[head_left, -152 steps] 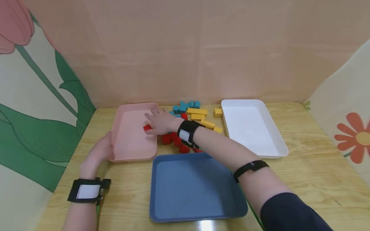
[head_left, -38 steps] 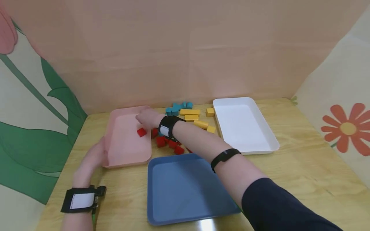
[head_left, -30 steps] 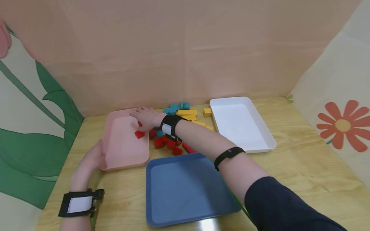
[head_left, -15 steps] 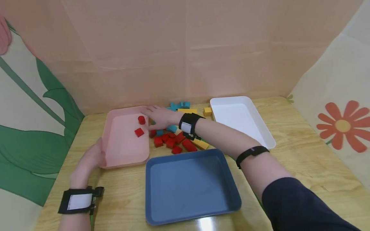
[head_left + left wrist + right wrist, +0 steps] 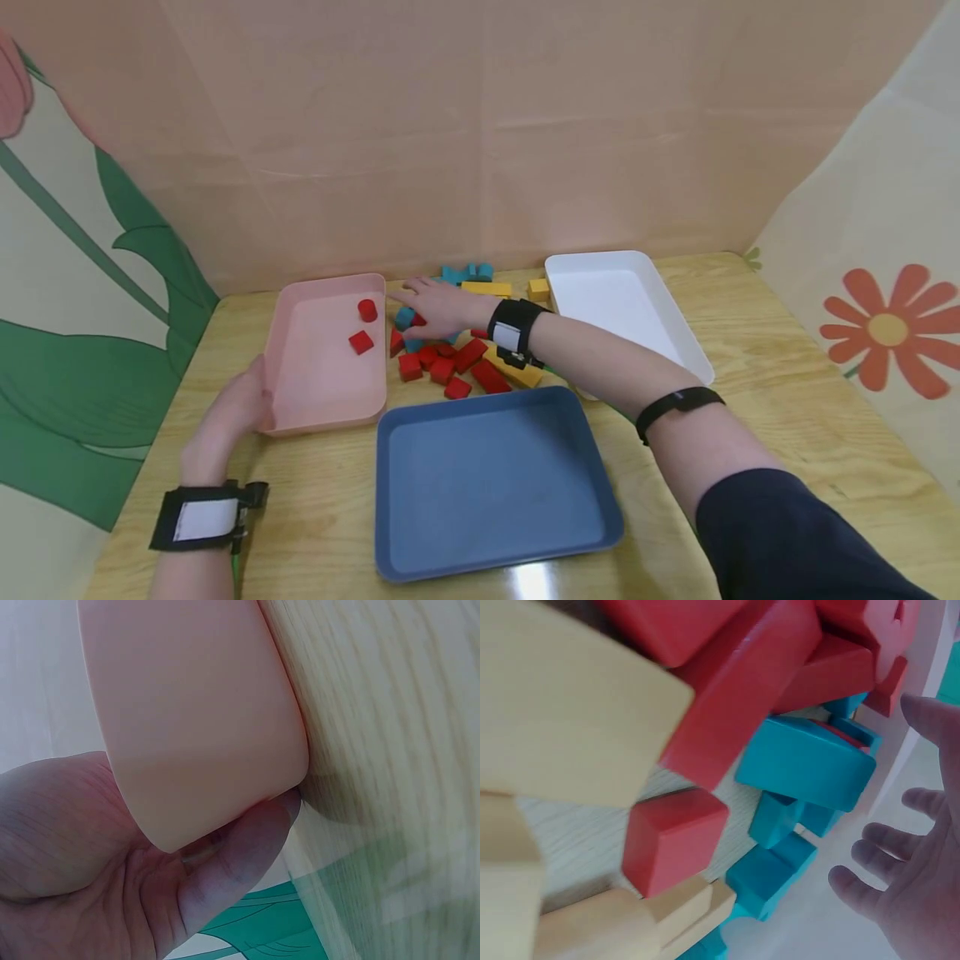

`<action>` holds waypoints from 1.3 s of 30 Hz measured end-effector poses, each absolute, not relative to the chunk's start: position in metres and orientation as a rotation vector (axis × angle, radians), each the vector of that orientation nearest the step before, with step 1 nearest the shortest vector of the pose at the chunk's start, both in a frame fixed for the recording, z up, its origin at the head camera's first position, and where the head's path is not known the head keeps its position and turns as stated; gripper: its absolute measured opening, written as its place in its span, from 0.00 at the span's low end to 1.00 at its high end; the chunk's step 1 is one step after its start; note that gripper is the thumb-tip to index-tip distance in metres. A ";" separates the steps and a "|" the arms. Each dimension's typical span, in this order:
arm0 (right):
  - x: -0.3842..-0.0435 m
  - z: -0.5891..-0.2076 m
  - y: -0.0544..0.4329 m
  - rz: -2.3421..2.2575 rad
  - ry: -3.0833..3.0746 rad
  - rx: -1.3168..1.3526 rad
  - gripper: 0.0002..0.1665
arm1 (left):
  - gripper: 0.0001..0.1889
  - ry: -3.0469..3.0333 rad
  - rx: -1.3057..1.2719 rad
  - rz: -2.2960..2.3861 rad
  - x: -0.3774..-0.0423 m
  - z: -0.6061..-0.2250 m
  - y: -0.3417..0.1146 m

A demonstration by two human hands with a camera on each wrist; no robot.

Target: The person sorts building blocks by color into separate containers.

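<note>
Left hand point(image 5: 238, 404): is gripping the pink tray point(image 5: 318, 367) at its near left corner, palm and a digit wrapping the outer wall in the left wrist view. Judged best: bracing firmly without tipping the corner.
Pink tray: is resting on the bench point(image 5: 315, 500), touching the left hand and lying to the left of the right hand.
Red cube point(image 5: 361, 342) and red cylinder point(image 5: 367, 310): are lying inside the pink tray towards its right wall, apart, the cylinder farther; both are sitting left of the right hand.
Edge red block point(image 5: 409, 367): is lying nearer than the right hand, just right of the pink tray. Probably an easy pick, with thumb and fingertips straddling opposite faces.
Right hand point(image 5: 442, 310): is hovering over the pile, fingers spread, holding nothing visible; contact below, cannot tell. Lowering straight down should disturb neighbours least.
Loose red blocks point(image 5: 442, 371): are crowding mostly nearer than the right hand, some touching.
Blue blocks point(image 5: 405, 317): are lying beneath and around the right hand, others farther off.
Yellow blocks point(image 5: 486, 288): are lying right of the fingers; keeping the wrist high would avoid dragging them.
Navy tray point(image 5: 495, 475): is lying nearer than the pile.
White tray point(image 5: 626, 304): is standing far right.
</note>
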State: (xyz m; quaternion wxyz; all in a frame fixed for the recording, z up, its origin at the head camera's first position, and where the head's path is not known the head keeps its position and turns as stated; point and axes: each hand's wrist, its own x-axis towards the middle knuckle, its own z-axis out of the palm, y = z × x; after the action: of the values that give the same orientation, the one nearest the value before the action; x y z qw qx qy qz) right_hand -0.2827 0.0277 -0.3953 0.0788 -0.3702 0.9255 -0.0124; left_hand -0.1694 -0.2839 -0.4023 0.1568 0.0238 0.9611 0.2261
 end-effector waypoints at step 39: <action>-0.279 -0.396 0.046 -0.585 2.944 -0.714 0.14 | 0.34 2.764 0.079 0.640 -0.173 -0.405 -0.279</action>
State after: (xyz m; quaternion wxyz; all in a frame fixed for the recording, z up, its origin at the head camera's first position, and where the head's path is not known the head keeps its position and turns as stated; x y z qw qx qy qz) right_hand -0.2787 0.0455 -0.3960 0.0279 -0.2313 0.9538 -0.1897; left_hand -0.1728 -0.2791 -0.4049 0.1512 0.0274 0.9627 0.2228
